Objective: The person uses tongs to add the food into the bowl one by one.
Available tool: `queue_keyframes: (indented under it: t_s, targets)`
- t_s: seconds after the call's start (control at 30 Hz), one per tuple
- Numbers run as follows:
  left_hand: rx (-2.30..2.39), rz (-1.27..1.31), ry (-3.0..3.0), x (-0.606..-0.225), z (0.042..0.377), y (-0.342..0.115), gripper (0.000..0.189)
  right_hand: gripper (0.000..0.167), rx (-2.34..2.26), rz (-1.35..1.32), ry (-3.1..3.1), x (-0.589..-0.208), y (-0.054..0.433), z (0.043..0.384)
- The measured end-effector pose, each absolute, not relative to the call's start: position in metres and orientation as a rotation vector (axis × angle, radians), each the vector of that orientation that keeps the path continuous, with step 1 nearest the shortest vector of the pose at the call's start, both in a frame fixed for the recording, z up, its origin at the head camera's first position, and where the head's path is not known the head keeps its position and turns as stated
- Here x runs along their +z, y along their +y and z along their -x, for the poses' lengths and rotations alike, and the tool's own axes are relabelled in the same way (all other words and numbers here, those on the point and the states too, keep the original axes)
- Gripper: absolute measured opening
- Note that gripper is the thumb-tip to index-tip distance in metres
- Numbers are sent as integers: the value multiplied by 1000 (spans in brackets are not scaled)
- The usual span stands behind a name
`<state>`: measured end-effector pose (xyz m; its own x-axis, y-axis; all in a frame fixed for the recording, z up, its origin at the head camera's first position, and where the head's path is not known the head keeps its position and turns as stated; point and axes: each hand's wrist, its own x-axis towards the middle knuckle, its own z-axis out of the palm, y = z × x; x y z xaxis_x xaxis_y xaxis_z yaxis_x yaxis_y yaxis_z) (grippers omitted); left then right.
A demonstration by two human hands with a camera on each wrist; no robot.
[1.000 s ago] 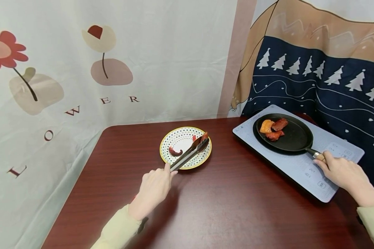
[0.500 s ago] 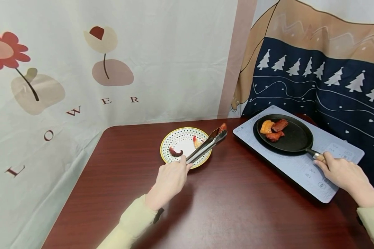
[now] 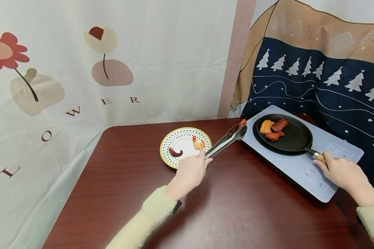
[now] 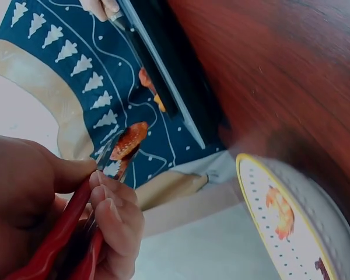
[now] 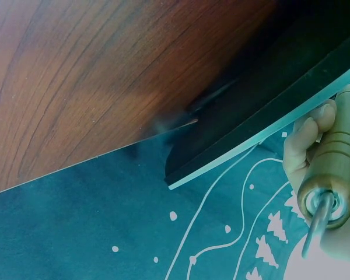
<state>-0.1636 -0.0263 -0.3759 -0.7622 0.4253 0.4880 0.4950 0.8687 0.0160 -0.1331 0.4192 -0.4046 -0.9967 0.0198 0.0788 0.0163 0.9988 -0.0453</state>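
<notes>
My left hand (image 3: pixel 190 171) grips metal tongs (image 3: pixel 222 144), whose red handles (image 4: pixel 76 210) show in the left wrist view. Pinched at their tips is a glazed reddish-brown food piece (image 4: pixel 129 140) with pale flecks, raised beside the cooktop's left corner. Over at the right, my right hand (image 3: pixel 344 173) holds the wooden handle (image 5: pixel 337 157) of a black frying pan (image 3: pixel 296 136). In the pan lie an orange food piece (image 3: pixel 266 126) and two reddish-brown pieces (image 3: pixel 275 135). Left of the tongs, a dotted, yellow-rimmed plate (image 3: pixel 171 139) bears a shrimp (image 3: pixel 199 143) and a dark curled tentacle (image 3: pixel 175 152).
The pan sits on a flat grey cooktop (image 3: pixel 324 183), slanted on the table's right side. A brown wooden table (image 3: pixel 118 180) spreads below both hands. Behind it hang a pale printed cloth (image 3: pixel 174 69) and a navy cloth with white trees (image 3: pixel 286 88).
My left hand has moved right with the tongs and the food piece, from over the plate to the cooktop's left corner. The shrimp is now uncovered. My right hand stays on the handle.
</notes>
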Motion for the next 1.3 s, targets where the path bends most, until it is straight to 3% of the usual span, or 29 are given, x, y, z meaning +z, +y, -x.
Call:
queue_keyframes:
  t_s: [1.3]
  targets:
    - [-216, 869, -2752, -370, 195, 103, 35, 40, 102, 28, -3060, -405, 422, 135]
